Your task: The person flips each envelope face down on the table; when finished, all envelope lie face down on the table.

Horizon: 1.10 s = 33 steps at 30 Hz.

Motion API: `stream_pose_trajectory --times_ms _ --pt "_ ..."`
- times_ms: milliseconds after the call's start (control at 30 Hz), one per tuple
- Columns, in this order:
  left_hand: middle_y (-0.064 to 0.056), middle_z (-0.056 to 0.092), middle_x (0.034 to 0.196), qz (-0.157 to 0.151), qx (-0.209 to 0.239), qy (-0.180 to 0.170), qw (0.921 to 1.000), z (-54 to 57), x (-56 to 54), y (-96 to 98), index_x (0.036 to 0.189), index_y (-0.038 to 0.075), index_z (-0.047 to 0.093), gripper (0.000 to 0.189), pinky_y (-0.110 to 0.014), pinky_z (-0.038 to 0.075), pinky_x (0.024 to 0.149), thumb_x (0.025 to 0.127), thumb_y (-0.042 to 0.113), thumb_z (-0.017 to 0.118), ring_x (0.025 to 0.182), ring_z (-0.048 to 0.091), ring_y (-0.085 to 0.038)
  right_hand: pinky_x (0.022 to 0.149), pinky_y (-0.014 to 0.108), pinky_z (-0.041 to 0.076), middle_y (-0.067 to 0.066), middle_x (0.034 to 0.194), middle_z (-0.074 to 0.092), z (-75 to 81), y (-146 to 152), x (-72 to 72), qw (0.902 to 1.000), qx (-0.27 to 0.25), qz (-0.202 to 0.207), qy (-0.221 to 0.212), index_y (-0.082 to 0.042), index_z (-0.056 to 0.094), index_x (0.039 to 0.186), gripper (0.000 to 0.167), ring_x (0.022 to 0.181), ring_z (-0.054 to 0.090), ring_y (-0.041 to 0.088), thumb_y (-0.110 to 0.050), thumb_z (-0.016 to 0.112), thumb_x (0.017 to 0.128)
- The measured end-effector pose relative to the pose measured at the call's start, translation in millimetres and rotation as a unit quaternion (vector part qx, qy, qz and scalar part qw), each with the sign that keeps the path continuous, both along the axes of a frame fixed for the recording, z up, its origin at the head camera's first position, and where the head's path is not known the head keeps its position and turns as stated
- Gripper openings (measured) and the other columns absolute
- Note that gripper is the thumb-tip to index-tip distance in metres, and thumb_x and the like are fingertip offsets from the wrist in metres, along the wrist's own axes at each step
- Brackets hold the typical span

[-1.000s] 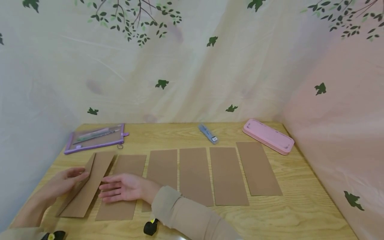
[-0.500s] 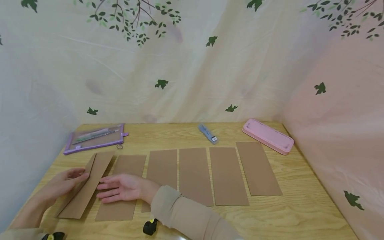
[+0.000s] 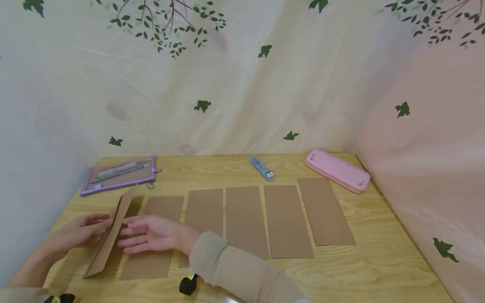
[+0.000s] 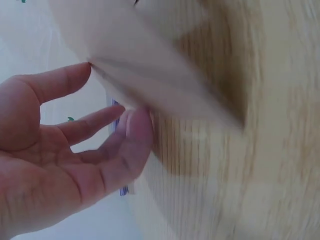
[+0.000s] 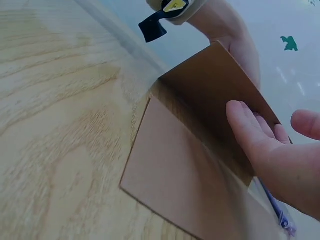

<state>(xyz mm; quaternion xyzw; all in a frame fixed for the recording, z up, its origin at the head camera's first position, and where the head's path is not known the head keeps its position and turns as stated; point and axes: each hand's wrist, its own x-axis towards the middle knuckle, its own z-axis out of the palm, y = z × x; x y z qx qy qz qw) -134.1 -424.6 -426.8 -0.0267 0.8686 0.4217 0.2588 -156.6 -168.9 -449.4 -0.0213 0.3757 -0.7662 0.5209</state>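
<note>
A brown kraft-paper piece [image 3: 109,240] stands tilted on its long edge at the table's left, with a dark lengthwise line along its upper edge. My left hand [image 3: 81,229] holds it from the left, thumb tip at the edge and other fingers curved close by in the left wrist view. From the other side, my right hand [image 3: 157,233] brings nearly straight fingers to its face, palm turned up. In the right wrist view those fingers [image 5: 245,122] overlap the broad face. Beneath my right hand lies a flat brown sheet [image 3: 147,265], partly covered.
Several more brown sheets [image 3: 289,221] lie in a row to the right. Along the back are a purple-edged clear pouch [image 3: 117,185] with pens, a small blue packet [image 3: 261,168] and a pink case [image 3: 337,170]. A black strap end [image 3: 187,285] hangs below my right cuff.
The kraft-paper piece has tipped up from a shallow slant to steeply upright, its right edge swinging left. My right hand has followed it slightly leftward; my left hand stays nearly in place.
</note>
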Motion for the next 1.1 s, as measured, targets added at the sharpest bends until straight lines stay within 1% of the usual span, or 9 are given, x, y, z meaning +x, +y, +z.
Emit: stream_pose_trajectory --times_ms 133,267,367,600,667,800,1000,1033,1100 --pt "-0.045 0.038 0.144 0.001 0.074 -0.02 0.9971 -0.3 2.2 -1.8 0.148 -0.024 0.016 0.071 -0.045 0.059 0.089 0.111 0.032 0.042 0.122 0.056 -0.049 0.115 0.061 0.031 0.021 0.145 0.052 7.5 -1.4 0.5 0.9999 -0.011 0.01 0.0 -0.007 0.052 0.142 0.037 0.138 0.041 0.048 -0.006 0.048 0.105" --pt "-0.044 0.038 0.144 -0.01 0.109 -0.018 0.9938 1.6 3.7 -3.3 0.148 -0.024 0.013 0.07 -0.047 0.059 0.089 0.112 0.029 0.039 0.121 0.058 -0.043 0.115 0.061 0.031 0.018 0.144 0.054 12.2 -2.0 1.5 0.9997 -0.014 0.021 0.003 -0.009 0.053 0.142 0.037 0.138 0.041 0.048 -0.009 0.047 0.106" --pt "-0.043 0.036 0.146 -0.015 0.12 -0.013 0.9926 3.8 5.1 -4.4 0.148 -0.024 0.01 0.069 -0.047 0.059 0.088 0.113 0.029 0.036 0.119 0.06 -0.037 0.115 0.061 0.031 0.017 0.144 0.054 13.7 -2.7 2.4 0.9995 -0.015 0.027 0.009 -0.01 0.054 0.141 0.035 0.138 0.042 0.047 -0.012 0.047 0.107" --pt "-0.042 0.029 0.15 0.009 0.108 -0.02 0.994 11.9 6.9 0.2 0.15 -0.022 0.009 0.073 -0.048 0.059 0.087 0.112 0.035 0.034 0.123 0.055 -0.041 0.114 0.061 0.033 0.013 0.144 0.056 16.3 -5.5 2.0 0.9988 -0.012 0.037 0.029 -0.011 0.057 0.139 0.033 0.137 0.045 0.044 -0.011 0.046 0.107" --pt "-0.044 0.025 0.151 0.008 0.104 -0.022 0.9944 13.5 7.4 1.2 0.15 -0.023 0.007 0.074 -0.048 0.059 0.087 0.113 0.037 0.031 0.125 0.053 -0.042 0.114 0.061 0.034 0.012 0.143 0.058 16.6 -6.1 2.2 0.9987 -0.01 0.038 0.033 -0.011 0.058 0.137 0.032 0.136 0.046 0.043 -0.011 0.046 0.107" --pt "-0.043 0.023 0.152 0.015 0.113 -0.033 0.9929 14.7 7.9 3.3 0.151 -0.021 0.007 0.075 -0.049 0.057 0.087 0.113 0.041 0.026 0.127 0.05 -0.041 0.113 0.061 0.035 0.011 0.141 0.059 16.3 -7.5 3.0 0.9984 -0.003 0.037 0.043 -0.011 0.059 0.136 0.031 0.135 0.048 0.042 -0.01 0.047 0.107" --pt "-0.029 0.041 0.148 0.021 0.148 -0.058 0.987 16.3 5.4 1.9 0.152 -0.017 0.01 0.076 -0.054 0.058 0.087 0.112 0.046 0.021 0.12 0.057 -0.023 0.112 0.061 0.036 0.009 0.139 0.061 15.7 -9.2 4.5 0.9984 0.005 0.034 0.045 -0.011 0.06 0.134 0.03 0.133 0.05 0.04 -0.01 0.048 0.107" --pt "-0.029 0.041 0.148 0.02 0.15 -0.06 0.9867 16.6 5.1 1.6 0.153 -0.017 0.009 0.076 -0.054 0.058 0.087 0.112 0.047 0.02 0.118 0.059 -0.019 0.112 0.062 0.036 0.009 0.139 0.061 15.5 -9.3 4.7 0.9984 0.006 0.035 0.045 -0.011 0.06 0.134 0.03 0.133 0.051 0.039 -0.01 0.048 0.107" --pt "-0.035 0.036 0.15 0.015 0.152 -0.06 0.9864 16.9 5.5 1.4 0.154 -0.016 0.007 0.077 -0.055 0.058 0.086 0.111 0.047 0.019 0.119 0.058 -0.019 0.112 0.062 0.036 0.009 0.139 0.061 14.8 -9.5 4.9 0.9983 0.007 0.037 0.044 -0.011 0.06 0.134 0.03 0.133 0.051 0.039 -0.01 0.048 0.107"
